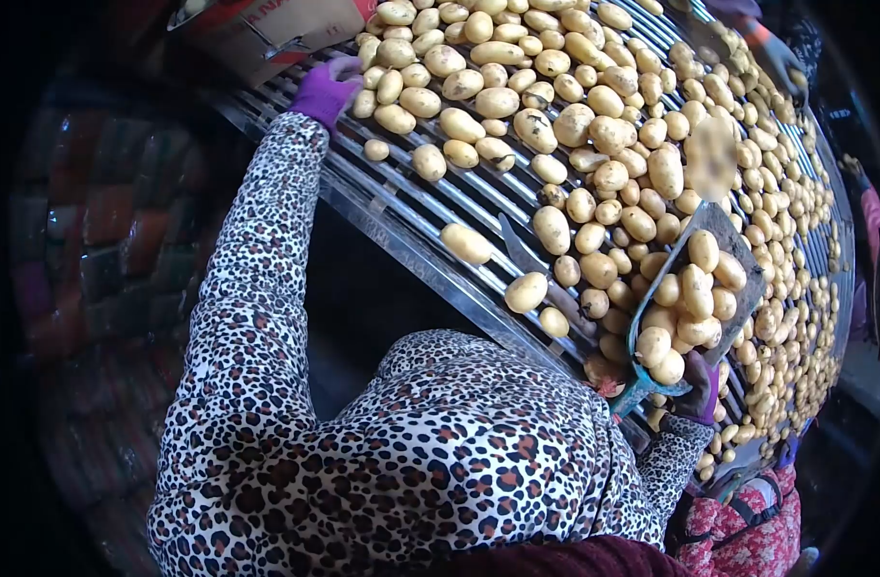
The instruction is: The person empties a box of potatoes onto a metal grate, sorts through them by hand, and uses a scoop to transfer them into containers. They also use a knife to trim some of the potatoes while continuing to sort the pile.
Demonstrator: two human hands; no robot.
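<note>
Widest of all, a roller conveyor [402, 207] carrying a thick layer of yellow potatoes [594, 135], with a cardboard box [267, 29] just beyond the left hand [326, 88]. Up and away from the right hand [698, 389], a metal scoop [721, 223] heaped above its rim; better kept level and low over the rollers, tipped slowly, to lose nothing off the open end. Right hand clenched round the scoop's handle at the conveyor's near edge; worth a firm wrist under such a load. Left hand purple-gloved, stretched far forward, fingers bent against potatoes at the pile's edge; hold on any of them impossible to tell. Far beyond the right hand, a co-worker's gloved hand [777, 58], best given room.
</note>
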